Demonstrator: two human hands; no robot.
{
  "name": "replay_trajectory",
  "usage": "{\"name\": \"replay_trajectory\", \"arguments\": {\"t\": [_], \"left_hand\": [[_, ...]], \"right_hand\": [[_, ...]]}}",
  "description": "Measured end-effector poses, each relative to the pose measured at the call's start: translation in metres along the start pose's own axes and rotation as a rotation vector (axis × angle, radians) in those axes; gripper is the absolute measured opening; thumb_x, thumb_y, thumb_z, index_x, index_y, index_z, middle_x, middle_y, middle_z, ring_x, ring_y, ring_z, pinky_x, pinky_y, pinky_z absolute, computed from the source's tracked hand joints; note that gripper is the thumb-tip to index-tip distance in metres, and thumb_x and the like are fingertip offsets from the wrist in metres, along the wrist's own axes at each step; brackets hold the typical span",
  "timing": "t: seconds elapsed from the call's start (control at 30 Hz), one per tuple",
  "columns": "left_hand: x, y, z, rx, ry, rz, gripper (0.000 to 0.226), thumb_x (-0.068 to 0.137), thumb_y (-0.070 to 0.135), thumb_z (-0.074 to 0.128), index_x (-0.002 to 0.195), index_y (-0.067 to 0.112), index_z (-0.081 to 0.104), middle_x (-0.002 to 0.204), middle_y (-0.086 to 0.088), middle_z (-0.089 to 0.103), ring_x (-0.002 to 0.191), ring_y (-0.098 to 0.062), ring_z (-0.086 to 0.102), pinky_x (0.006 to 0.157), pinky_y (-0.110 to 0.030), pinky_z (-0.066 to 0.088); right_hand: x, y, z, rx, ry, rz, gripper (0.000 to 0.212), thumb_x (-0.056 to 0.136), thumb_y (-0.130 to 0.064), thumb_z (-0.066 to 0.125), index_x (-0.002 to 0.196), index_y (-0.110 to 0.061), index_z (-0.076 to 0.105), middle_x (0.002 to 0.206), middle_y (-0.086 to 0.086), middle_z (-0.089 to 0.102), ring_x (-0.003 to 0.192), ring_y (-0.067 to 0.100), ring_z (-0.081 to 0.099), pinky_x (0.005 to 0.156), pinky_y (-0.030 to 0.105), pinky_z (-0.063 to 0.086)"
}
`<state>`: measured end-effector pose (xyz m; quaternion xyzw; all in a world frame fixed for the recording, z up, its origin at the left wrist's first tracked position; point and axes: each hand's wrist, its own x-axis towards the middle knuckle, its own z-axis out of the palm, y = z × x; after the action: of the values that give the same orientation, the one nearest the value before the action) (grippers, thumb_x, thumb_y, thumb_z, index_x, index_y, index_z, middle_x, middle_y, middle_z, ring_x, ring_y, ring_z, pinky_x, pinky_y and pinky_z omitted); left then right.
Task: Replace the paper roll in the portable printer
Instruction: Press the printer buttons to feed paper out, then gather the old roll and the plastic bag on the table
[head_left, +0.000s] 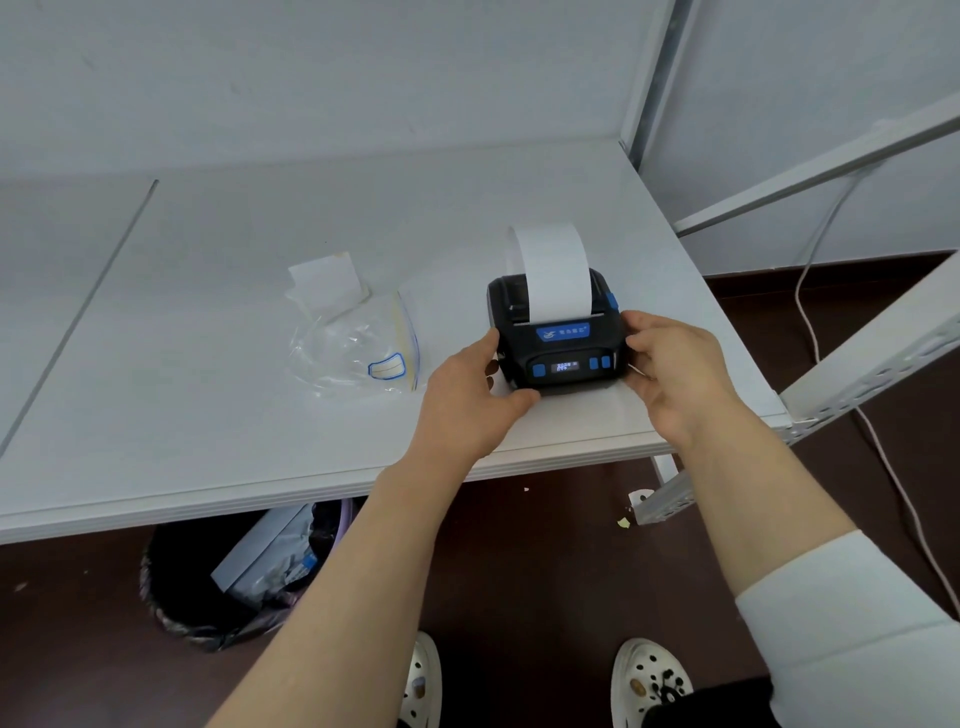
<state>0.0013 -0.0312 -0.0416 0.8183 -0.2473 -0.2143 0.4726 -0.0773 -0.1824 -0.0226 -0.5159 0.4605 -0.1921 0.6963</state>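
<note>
Gripping printer (558, 340) w/ left hand (470, 395) & right hand (675, 371), paper (553, 270) out.

You see: printer (558, 345) matt black plastic, blue plastic buttons; paper strip (556, 270) smooth, white, matt; bag (358, 348) clear glossy plastic, crinkled; surface (208, 338) smooth matt white; shelf frame (857, 374) white-painted metal.

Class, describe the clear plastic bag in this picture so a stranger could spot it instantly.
Start at the white table and find the black portable printer held between both hands. Just to the printer's left lies the clear plastic bag, crumpled and see-through. Unlike the white paper slip behind it, it carries a blue-bordered label and zip strip.
</note>
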Motion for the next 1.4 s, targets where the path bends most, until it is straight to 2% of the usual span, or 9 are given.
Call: {"name": "replay_trajectory", "arguments": {"t": [0.13, 0.3, 0.47, 0.57, 0.7, 0.83, 1.13, 1.3, 1.4], "left_hand": [[-0.001, 0.001, 0.000, -0.010, 0.005, -0.008, 0.052, 0.078, 0.014, 0.068, 0.127, 0.024, 0.054, 0.120, -0.001, 0.064, 0.112, -0.017, 0.058, 0.100, -0.031, 0.045], [-0.003, 0.004, -0.001, -0.019, 0.038, -0.015, 0.050, 0.082, 0.013, 0.065, 0.129, 0.021, 0.055, 0.120, 0.000, 0.065, 0.111, -0.014, 0.059, 0.093, -0.020, 0.042], [-0.007, 0.007, -0.020, 0.006, 0.284, 0.003, 0.039, 0.085, 0.003, 0.056, 0.122, 0.015, 0.061, 0.118, -0.003, 0.066, 0.090, -0.006, 0.061, 0.083, -0.014, 0.048], [-0.004, 0.004, -0.050, 0.020, 0.509, 0.058, 0.044, 0.081, -0.006, 0.046, 0.116, 0.015, 0.064, 0.116, 0.001, 0.063, 0.083, -0.004, 0.053, 0.069, -0.001, 0.039], [0.007, -0.013, -0.099, 0.132, 0.693, 0.058, 0.055, 0.075, -0.008, 0.046, 0.125, 0.012, 0.057, 0.130, -0.008, 0.048, 0.115, -0.022, 0.050, 0.091, -0.025, 0.044], [0.031, -0.030, -0.130, 0.215, 0.593, -0.068, 0.066, 0.081, 0.001, 0.057, 0.142, 0.011, 0.035, 0.150, -0.012, 0.029, 0.138, -0.025, 0.031, 0.110, -0.032, 0.030], [0.074, -0.043, -0.139, 0.329, 0.357, -0.176, 0.094, 0.073, 0.028, 0.076, 0.146, 0.011, 0.019, 0.133, -0.017, 0.049, 0.133, -0.031, 0.035, 0.100, -0.041, 0.042], [0.086, -0.051, -0.140, 0.588, 0.249, -0.224, 0.055, 0.080, 0.038, 0.065, 0.129, 0.019, 0.049, 0.125, -0.006, 0.057, 0.122, -0.030, 0.045, 0.095, -0.037, 0.036], [0.089, -0.058, -0.142, 0.416, 0.249, -0.205, 0.015, 0.085, 0.027, 0.060, 0.094, 0.016, 0.066, 0.079, -0.004, 0.062, 0.093, -0.030, 0.057, 0.067, -0.029, 0.044]], "right_hand": [[-0.002, -0.001, 0.001, -0.027, -0.021, -0.031, 0.037, 0.087, 0.005, 0.041, 0.077, -0.021, 0.066, 0.095, 0.004, 0.068, 0.096, 0.019, 0.063, 0.086, 0.030, 0.053], [-0.005, -0.003, 0.008, -0.077, 0.030, -0.093, 0.034, 0.085, 0.005, 0.046, 0.109, -0.011, 0.064, 0.113, 0.005, 0.064, 0.110, 0.017, 0.057, 0.097, 0.029, 0.047], [-0.033, -0.003, 0.022, -0.372, 0.111, -0.634, 0.045, 0.085, 0.005, 0.044, 0.122, -0.017, 0.058, 0.126, -0.005, 0.055, 0.117, 0.008, 0.049, 0.094, 0.014, 0.041], [-0.046, 0.004, 0.047, -0.397, -0.087, -0.822, 0.039, 0.081, 0.006, 0.047, 0.110, -0.014, 0.064, 0.111, -0.005, 0.059, 0.099, 0.009, 0.059, 0.081, 0.005, 0.042], [-0.049, 0.024, 0.090, -0.572, -0.317, -0.703, 0.029, 0.085, -0.002, 0.056, 0.110, -0.015, 0.065, 0.100, -0.003, 0.062, 0.090, 0.008, 0.057, 0.074, 0.001, 0.039], [-0.039, 0.026, 0.124, -0.560, -0.347, -0.566, 0.030, 0.085, -0.002, 0.055, 0.112, -0.010, 0.065, 0.113, 0.005, 0.067, 0.090, 0.008, 0.057, 0.077, 0.010, 0.039], [-0.022, 0.029, 0.160, -0.650, -0.391, -0.470, 0.036, 0.084, -0.005, 0.057, 0.119, -0.011, 0.060, 0.124, 0.007, 0.061, 0.111, 0.020, 0.058, 0.100, 0.032, 0.044], [-0.016, 0.031, 0.168, -0.647, -0.374, -0.437, 0.036, 0.084, -0.007, 0.057, 0.120, -0.011, 0.060, 0.123, 0.006, 0.062, 0.111, 0.017, 0.057, 0.100, 0.032, 0.045], [-0.014, 0.033, 0.167, -0.652, -0.366, -0.425, 0.037, 0.084, -0.007, 0.058, 0.120, -0.012, 0.059, 0.124, 0.004, 0.061, 0.113, 0.016, 0.057, 0.100, 0.032, 0.044]]}}
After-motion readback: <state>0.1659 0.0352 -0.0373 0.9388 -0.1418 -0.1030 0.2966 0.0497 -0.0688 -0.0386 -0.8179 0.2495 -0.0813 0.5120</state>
